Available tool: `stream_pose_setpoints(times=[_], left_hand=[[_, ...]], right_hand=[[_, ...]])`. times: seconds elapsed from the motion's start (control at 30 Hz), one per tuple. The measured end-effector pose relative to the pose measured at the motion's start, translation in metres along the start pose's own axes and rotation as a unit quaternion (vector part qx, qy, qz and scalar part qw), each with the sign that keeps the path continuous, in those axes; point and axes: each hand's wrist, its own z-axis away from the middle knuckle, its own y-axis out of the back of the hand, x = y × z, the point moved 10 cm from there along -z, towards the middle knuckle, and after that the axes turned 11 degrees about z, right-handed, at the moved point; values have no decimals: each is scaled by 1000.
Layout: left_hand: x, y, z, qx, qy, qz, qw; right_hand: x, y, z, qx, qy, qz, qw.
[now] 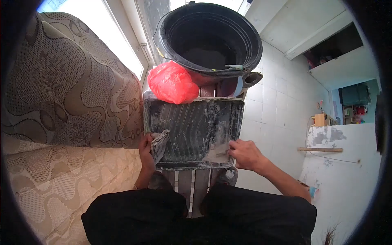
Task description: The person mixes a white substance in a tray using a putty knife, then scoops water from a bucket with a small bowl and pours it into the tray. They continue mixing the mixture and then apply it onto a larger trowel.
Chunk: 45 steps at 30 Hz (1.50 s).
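A black ribbed paint tray [183, 130], smeared with whitish material, lies in front of me. At its left edge my left hand [147, 151] is closed around a flat, plaster-caked tool [160, 145], held tilted over the tray. My right hand [245, 155] is pinched at the tray's lower right corner, holding a small tool whose blade [222, 153] rests in a pale patch of paste [215, 154]. The fingers hide its handle. Behind the tray, a red plastic bag [173, 83] touches the tray's back edge.
A large black bucket [210, 41] stands behind the tray, with a small clip-like object on its rim. Slatted wood [185, 183] lies under the tray. A patterned covered sofa [73, 90] is at left. White tiled floor [271, 94] and a patchy wall [339, 179] are at right.
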Motion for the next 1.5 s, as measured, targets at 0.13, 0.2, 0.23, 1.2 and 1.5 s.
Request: stream_pose_setpoints(times=[0.13, 0.2, 0.23, 1.2, 1.5], left_hand=[[-3, 8, -2, 7, -20, 29, 999], [-6, 12, -7, 0, -28, 18, 999], [-9, 19, -9, 14, -33, -1, 999], [-2, 12, -1, -7, -29, -5, 1000], [-7, 20, 1, 46, -7, -37, 998]], right_hand=[[-6, -7, 4, 14, 9, -17, 1000], [-8, -18, 6, 3, 9, -20, 1000], [-9, -23, 7, -10, 12, -24, 1000], [-18, -10, 22, -32, -70, -92, 993], [-21, 4, 24, -33, -59, -97, 993]])
